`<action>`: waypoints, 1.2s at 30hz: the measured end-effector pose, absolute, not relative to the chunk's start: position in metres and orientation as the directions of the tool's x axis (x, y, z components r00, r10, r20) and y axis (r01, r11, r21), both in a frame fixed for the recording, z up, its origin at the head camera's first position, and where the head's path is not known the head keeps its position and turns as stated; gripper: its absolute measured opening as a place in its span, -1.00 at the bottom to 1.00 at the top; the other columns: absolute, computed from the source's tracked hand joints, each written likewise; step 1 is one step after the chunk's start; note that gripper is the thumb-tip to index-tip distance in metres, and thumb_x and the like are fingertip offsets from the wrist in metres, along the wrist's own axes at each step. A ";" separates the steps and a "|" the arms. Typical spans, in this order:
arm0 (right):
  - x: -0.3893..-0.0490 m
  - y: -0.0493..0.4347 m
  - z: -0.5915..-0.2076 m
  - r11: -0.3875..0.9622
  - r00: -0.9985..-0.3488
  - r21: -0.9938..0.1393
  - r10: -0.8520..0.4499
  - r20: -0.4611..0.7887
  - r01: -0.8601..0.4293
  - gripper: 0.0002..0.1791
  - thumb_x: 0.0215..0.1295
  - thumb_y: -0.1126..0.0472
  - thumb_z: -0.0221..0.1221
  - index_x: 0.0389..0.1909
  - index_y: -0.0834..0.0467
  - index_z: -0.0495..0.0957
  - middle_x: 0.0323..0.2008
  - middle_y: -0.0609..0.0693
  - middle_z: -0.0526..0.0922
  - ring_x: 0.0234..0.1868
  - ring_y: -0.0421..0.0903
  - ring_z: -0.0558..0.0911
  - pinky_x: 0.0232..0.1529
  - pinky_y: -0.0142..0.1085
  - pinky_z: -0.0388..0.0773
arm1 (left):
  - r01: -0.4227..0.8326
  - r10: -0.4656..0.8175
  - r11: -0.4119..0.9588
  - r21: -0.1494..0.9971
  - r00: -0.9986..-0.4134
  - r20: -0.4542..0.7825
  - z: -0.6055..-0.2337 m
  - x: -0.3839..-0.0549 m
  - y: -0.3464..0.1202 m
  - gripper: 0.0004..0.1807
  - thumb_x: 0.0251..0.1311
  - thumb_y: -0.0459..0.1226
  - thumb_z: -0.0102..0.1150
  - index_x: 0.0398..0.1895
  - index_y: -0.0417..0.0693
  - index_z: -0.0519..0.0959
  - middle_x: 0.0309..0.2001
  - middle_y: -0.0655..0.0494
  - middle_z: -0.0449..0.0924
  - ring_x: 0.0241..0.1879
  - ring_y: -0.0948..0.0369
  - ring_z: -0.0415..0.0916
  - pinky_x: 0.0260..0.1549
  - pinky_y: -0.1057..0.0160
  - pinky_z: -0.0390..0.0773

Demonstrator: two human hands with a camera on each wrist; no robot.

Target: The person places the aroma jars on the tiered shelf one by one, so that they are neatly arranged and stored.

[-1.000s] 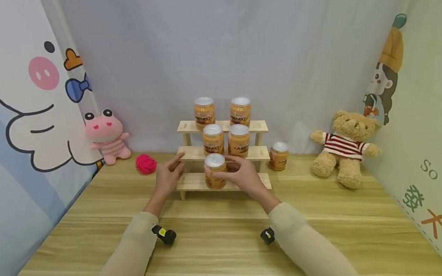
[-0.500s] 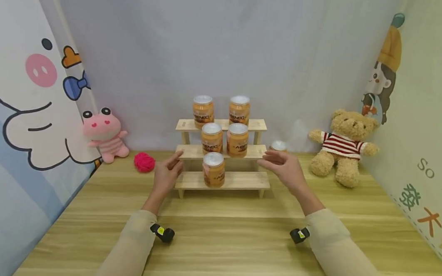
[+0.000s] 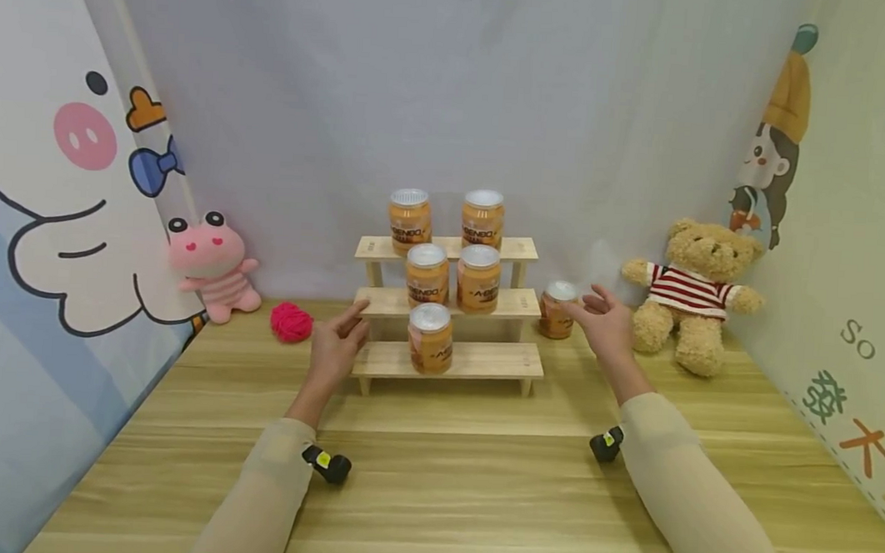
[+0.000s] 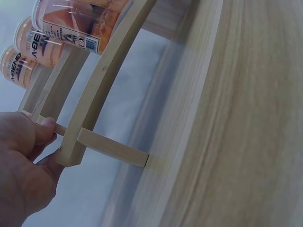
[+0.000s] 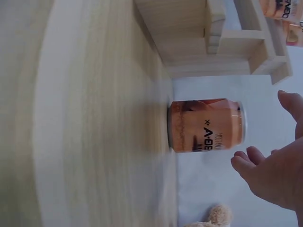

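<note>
A three-tier wooden stand [image 3: 491, 361] bears orange cans with silver lids. Two cans stand on its top tier, two on the middle one, and a single can [image 3: 431, 339] on the lowest. My left hand [image 3: 334, 350] holds the stand's left end, with fingertips at the edges of the tiers in the left wrist view. To the right of the stand, another orange can [image 3: 557, 312] is upright on the table. Around its right side my right hand [image 3: 607, 328] reaches with fingers and thumb spread; the right wrist view shows a gap between the fingers [image 5: 244, 163] and this can [image 5: 206, 125].
A pink plush toy [image 3: 213, 266] and a ball of bright pink yarn [image 3: 291, 323] are at the left. A teddy bear [image 3: 700, 294] in a striped shirt sits at the back right, close behind my right hand. A pale curtain [image 3: 330, 137] hangs behind the table.
My right hand has let go of the can on the lowest tier and moved right to the can on the table. My left hand has stayed at the stand's left end.
</note>
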State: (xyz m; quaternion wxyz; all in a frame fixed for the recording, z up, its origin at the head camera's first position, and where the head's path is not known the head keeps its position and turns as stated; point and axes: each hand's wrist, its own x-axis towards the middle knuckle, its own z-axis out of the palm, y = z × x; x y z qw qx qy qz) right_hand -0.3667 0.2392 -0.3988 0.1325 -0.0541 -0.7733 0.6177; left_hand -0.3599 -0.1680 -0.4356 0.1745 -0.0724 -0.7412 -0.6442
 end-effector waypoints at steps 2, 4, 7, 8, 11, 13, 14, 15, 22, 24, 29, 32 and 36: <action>-0.373 0.239 -0.402 0.230 -0.955 -0.970 0.262 0.139 -0.078 -0.05 0.24 -0.02 0.39 0.56 0.09 0.13 0.40 0.18 0.36 0.39 0.10 0.33 0.35 -0.04 0.34 | 0.343 -0.125 0.171 0.924 -0.922 0.366 -0.437 -0.361 -0.167 -0.57 0.31 -0.56 0.16 0.24 -0.24 0.57 -0.17 -0.19 0.65 -0.31 0.25 0.53 -0.36 0.48 0.58; -0.380 0.238 -0.405 0.219 -0.949 -0.973 0.283 0.141 -0.079 -0.02 0.22 -0.01 0.41 0.57 0.09 0.11 0.42 0.18 0.33 0.40 0.11 0.31 0.35 -0.05 0.32 | 0.357 -0.131 0.179 0.917 -0.915 0.381 -0.439 -0.363 -0.166 -0.57 0.30 -0.56 0.17 0.22 -0.22 0.59 -0.17 -0.22 0.65 -0.34 0.30 0.52 -0.38 0.50 0.56; -0.389 0.235 -0.410 0.219 -0.943 -0.974 0.312 0.117 -0.049 0.02 0.19 -0.01 0.43 0.57 0.13 0.09 0.43 0.19 0.29 0.42 0.13 0.27 0.36 -0.04 0.31 | 0.358 -0.137 0.177 0.917 -0.913 0.384 -0.439 -0.361 -0.166 -0.57 0.30 -0.56 0.17 0.22 -0.22 0.59 -0.13 -0.35 0.63 -0.35 0.29 0.53 -0.40 0.50 0.55; -0.392 0.234 -0.412 0.214 -0.944 -0.976 0.312 0.105 -0.038 0.04 0.17 0.01 0.44 0.57 0.15 0.08 0.44 0.20 0.27 0.42 0.15 0.25 0.37 -0.03 0.29 | 0.356 -0.138 0.177 0.918 -0.914 0.381 -0.438 -0.360 -0.167 -0.57 0.30 -0.56 0.17 0.22 -0.22 0.59 -0.12 -0.38 0.62 -0.35 0.28 0.52 -0.41 0.50 0.54; -0.401 0.232 -0.418 0.198 -0.951 -0.980 0.303 0.065 -0.004 0.08 0.15 0.03 0.46 0.57 0.19 0.05 0.45 0.24 0.22 0.43 0.16 0.22 0.38 -0.02 0.27 | 0.343 -0.141 0.178 0.922 -0.919 0.369 -0.438 -0.358 -0.169 -0.57 0.32 -0.55 0.15 0.24 -0.21 0.58 -0.07 -0.42 0.61 -0.33 0.26 0.53 -0.40 0.50 0.54; -0.406 0.232 -0.422 0.171 -0.956 -0.985 0.289 0.045 0.005 0.09 0.14 0.06 0.46 0.57 0.20 0.03 0.45 0.26 0.20 0.43 0.16 0.21 0.39 -0.03 0.26 | 0.338 -0.139 0.193 0.921 -0.920 0.367 -0.438 -0.358 -0.169 -0.57 0.33 -0.54 0.15 0.25 -0.21 0.57 -0.06 -0.37 0.62 -0.30 0.25 0.55 -0.38 0.50 0.55; -0.409 0.232 -0.424 0.159 -0.958 -0.987 0.283 0.043 0.003 0.08 0.15 0.08 0.45 0.57 0.21 0.03 0.44 0.27 0.20 0.42 0.16 0.22 0.39 -0.03 0.26 | 0.336 -0.138 0.197 0.921 -0.921 0.366 -0.439 -0.358 -0.169 -0.58 0.33 -0.53 0.15 0.25 -0.21 0.57 -0.06 -0.36 0.62 -0.29 0.25 0.55 -0.36 0.50 0.56; -0.411 0.232 -0.426 0.150 -0.959 -0.989 0.281 0.041 0.001 0.07 0.16 0.10 0.45 0.57 0.21 0.04 0.43 0.28 0.22 0.41 0.16 0.23 0.38 -0.04 0.26 | 0.336 -0.136 0.199 0.920 -0.921 0.366 -0.439 -0.359 -0.169 -0.58 0.34 -0.53 0.15 0.25 -0.22 0.56 -0.06 -0.34 0.63 -0.27 0.25 0.56 -0.34 0.50 0.57; -0.424 0.234 -0.433 0.103 -0.969 -0.995 0.244 0.042 -0.018 -0.06 0.20 0.16 0.43 0.54 0.19 0.15 0.38 0.26 0.34 0.38 0.10 0.31 0.37 -0.09 0.28 | 0.346 -0.141 0.175 0.922 -0.918 0.371 -0.440 -0.361 -0.165 -0.57 0.31 -0.55 0.16 0.24 -0.22 0.57 -0.11 -0.28 0.65 -0.27 0.27 0.56 -0.30 0.48 0.59; -0.426 0.234 -0.435 0.107 -0.968 -0.994 0.245 0.048 -0.023 -0.09 0.19 0.14 0.44 0.52 0.15 0.22 0.37 0.22 0.37 0.36 0.08 0.34 0.35 -0.10 0.31 | 0.355 -0.145 0.177 0.918 -0.913 0.381 -0.440 -0.362 -0.164 -0.58 0.30 -0.56 0.17 0.22 -0.24 0.58 -0.16 -0.21 0.66 -0.33 0.31 0.53 -0.35 0.49 0.57; -0.421 0.233 -0.437 0.102 -0.952 -0.994 0.298 0.064 -0.035 -0.15 0.10 0.10 0.50 0.42 0.12 0.40 0.30 0.16 0.49 0.27 0.00 0.45 0.26 -0.19 0.40 | 0.369 -0.146 0.155 0.916 -0.909 0.391 -0.440 -0.360 -0.163 -0.60 0.29 -0.58 0.17 0.20 -0.31 0.58 -0.24 -0.09 0.67 -0.37 0.33 0.52 -0.39 0.50 0.57; -0.414 0.233 -0.435 0.099 -0.937 -0.994 0.341 0.081 -0.050 -0.22 0.06 0.09 0.52 0.34 0.15 0.50 0.22 0.15 0.56 0.18 -0.04 0.50 0.18 -0.25 0.45 | 0.378 -0.148 0.152 0.913 -0.905 0.399 -0.440 -0.361 -0.163 -0.60 0.28 -0.58 0.18 0.19 -0.31 0.59 -0.26 -0.07 0.68 -0.38 0.33 0.52 -0.39 0.49 0.57; -0.408 0.234 -0.429 0.068 -0.938 -0.994 0.331 0.103 -0.085 -0.25 0.07 0.09 0.52 0.30 0.18 0.52 0.20 0.15 0.58 0.15 -0.06 0.51 0.15 -0.25 0.47 | 0.378 -0.152 0.153 0.913 -0.904 0.400 -0.442 -0.363 -0.166 -0.60 0.28 -0.55 0.20 0.19 -0.26 0.60 -0.27 -0.04 0.68 -0.37 0.31 0.53 -0.39 0.50 0.56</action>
